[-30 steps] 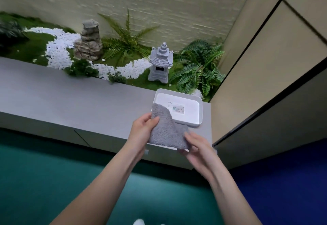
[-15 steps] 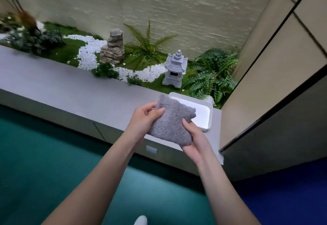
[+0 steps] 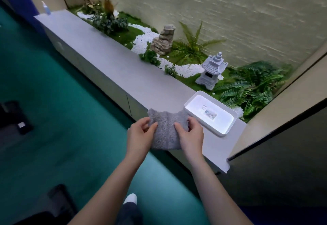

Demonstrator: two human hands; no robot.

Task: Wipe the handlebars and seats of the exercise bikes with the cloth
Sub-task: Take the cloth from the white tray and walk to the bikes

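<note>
View: it has swung left over the last second; a dark machine base [image 3: 16, 117] now shows at far left, type not determinable.
Left hand [image 3: 139, 136]: thumb and fingers pinch the cloth's left edge.
Cloth [image 3: 166, 132]: grey; previously at the tray, now lifted clear and spread between both hands above the ledge [image 3: 115, 69] front.
Right hand [image 3: 190, 134]: pinches the right edge.
Tray [image 3: 203, 123]: white, on the ledge, just beside the cloth.
Assessment: cloth collected; wiping not yet begun.

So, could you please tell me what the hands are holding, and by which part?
The fluffy grey fabric cloth, spread between both hands: the left hand pinches its upper left edge, the right hand pinches its upper right edge.
</note>
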